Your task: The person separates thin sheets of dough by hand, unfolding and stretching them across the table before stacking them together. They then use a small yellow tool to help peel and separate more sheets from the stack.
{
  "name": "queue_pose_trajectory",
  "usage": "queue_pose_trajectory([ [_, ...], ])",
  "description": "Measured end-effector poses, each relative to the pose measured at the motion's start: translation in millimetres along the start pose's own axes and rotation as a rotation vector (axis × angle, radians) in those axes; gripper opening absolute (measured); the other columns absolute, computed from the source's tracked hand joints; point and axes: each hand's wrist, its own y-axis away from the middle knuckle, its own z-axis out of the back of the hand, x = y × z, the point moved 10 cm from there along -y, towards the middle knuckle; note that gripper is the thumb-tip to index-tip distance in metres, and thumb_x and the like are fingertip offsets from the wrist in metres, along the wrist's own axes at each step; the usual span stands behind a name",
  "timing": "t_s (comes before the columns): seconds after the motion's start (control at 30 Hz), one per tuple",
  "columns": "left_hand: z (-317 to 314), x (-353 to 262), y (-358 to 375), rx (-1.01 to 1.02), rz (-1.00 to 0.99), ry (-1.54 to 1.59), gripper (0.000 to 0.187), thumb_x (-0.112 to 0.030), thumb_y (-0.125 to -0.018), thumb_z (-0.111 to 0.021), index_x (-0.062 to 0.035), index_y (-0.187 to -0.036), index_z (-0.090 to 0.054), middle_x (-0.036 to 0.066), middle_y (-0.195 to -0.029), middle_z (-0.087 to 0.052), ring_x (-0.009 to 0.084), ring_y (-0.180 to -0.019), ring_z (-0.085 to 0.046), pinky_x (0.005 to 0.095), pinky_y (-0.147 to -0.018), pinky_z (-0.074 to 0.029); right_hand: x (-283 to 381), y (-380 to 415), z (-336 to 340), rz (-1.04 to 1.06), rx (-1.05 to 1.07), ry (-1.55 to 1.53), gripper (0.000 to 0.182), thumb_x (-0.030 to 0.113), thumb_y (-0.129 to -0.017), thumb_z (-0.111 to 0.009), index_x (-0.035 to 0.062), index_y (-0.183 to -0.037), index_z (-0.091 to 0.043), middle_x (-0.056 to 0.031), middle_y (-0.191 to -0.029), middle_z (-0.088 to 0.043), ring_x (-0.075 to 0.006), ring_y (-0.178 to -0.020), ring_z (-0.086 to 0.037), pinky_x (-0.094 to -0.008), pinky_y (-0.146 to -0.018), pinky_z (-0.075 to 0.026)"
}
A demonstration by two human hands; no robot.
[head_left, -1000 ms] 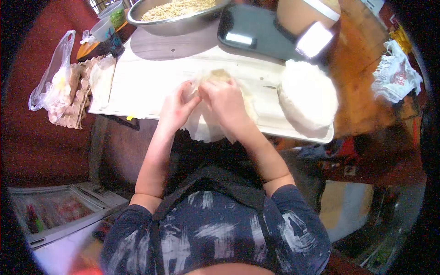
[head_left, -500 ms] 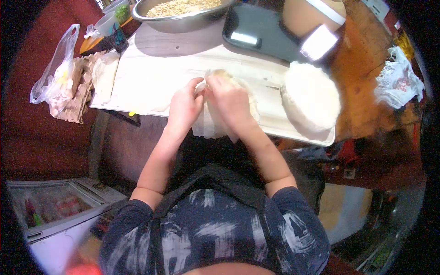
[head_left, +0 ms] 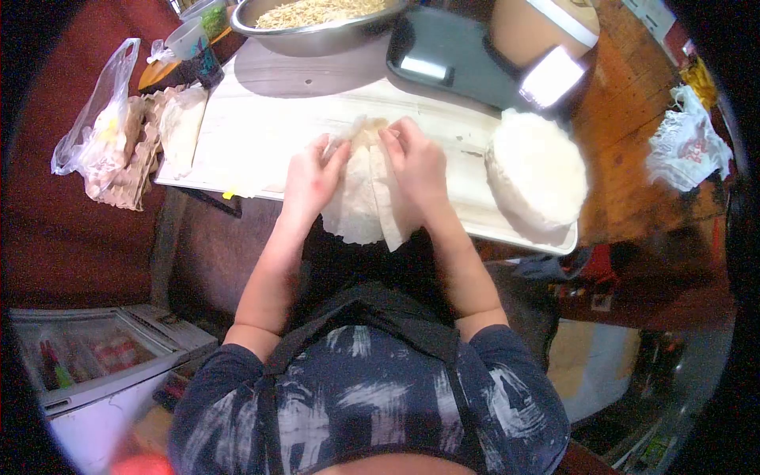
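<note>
**Delicately pinched, a thin wrapper (head_left: 360, 198) overhung a pale board (head_left: 237, 146)**

The left hand (head_left: 310, 178) and right hand (head_left: 421, 166) each gripped its far, papery end. Rightward lay a thick, round wrapper stack (head_left: 540, 168); beyond, a shiny metal bowl (head_left: 321, 41) of shreds (head_left: 317, 12). A crumpled plastic bag (head_left: 681, 131) bore illegible red print (head_left: 697, 149).

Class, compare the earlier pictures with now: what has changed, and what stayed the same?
The right hand has moved right and the left hand slightly left, uncovering more of the thin sheet between them. Both hands stay at its far end. The round white pile and metal bowl stayed put.
</note>
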Motion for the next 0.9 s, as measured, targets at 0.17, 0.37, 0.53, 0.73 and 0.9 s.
queue_pose_trajectory([
  [0.17, 7, 7, -4, -0.022, 0.015, 0.340, 0.028, -0.023, -0.091, -0.063, 0.0046, -0.090, -0.065, -0.002, -0.062, -0.054, 0.0035, -0.057, -0.043, 0.0236, -0.050, -0.035, -15, -3, 14, -0.047, -0.001, -0.211, 0.024, 0.027, -0.091, -0.061, 0.0030, -0.090, -0.061, -0.0172, -0.072, -0.066, -0.0332, -0.066, -0.066, -0.0413, -0.059, -0.049],
  [0.37, 20, 10, -8, -0.078, 0.020, 0.317, 0.023, -0.023, -0.092, -0.062, -0.0025, -0.082, -0.064, -0.005, -0.058, -0.049, 0.0022, -0.055, -0.041, 0.0234, -0.049, -0.032, -37, -5, 35, -0.153, -0.082, -0.313, 0.022, 0.023, -0.090, -0.063, 0.0010, -0.090, -0.063, -0.0118, -0.064, -0.061, -0.0178, -0.057, -0.057, -0.0331, -0.056, -0.045],
  [0.53, 26, 24, -12, -0.090, 0.044, 0.288, 0.025, -0.024, -0.092, -0.062, -0.0023, -0.080, -0.062, -0.006, -0.057, -0.047, 0.0023, -0.054, -0.038, 0.0231, -0.048, -0.031, -53, -7, 46, -0.156, -0.111, -0.304, 0.024, 0.024, -0.089, -0.065, 0.0007, -0.090, -0.063, -0.0069, -0.062, -0.058, -0.0135, -0.057, -0.052, -0.0298, -0.056, -0.042],
  [0.73, 31, 15, -11, -0.084, 0.030, 0.298, 0.022, -0.021, -0.093, -0.061, -0.0022, -0.081, -0.063, -0.006, -0.057, -0.045, 0.0016, -0.054, -0.037, 0.0228, -0.047, -0.030, -66, -8, 55, -0.195, -0.105, -0.327, 0.022, 0.024, -0.089, -0.065, 0.0012, -0.090, -0.064, -0.0048, -0.063, -0.058, -0.0111, -0.057, -0.049, -0.0285, -0.055, -0.041],
  [0.9, 25, 17, -10, -0.043, 0.036, 0.269, 0.020, -0.019, -0.092, -0.061, 0.0000, -0.086, -0.063, -0.003, -0.063, -0.054, 0.0023, -0.061, -0.044, 0.0213, -0.054, -0.036, -71, -5, 42, -0.189, -0.021, -0.419, 0.021, 0.022, -0.088, -0.066, 0.0013, -0.090, -0.064, -0.0058, -0.064, -0.059, -0.0107, -0.059, -0.051, -0.0275, -0.056, -0.042],
])
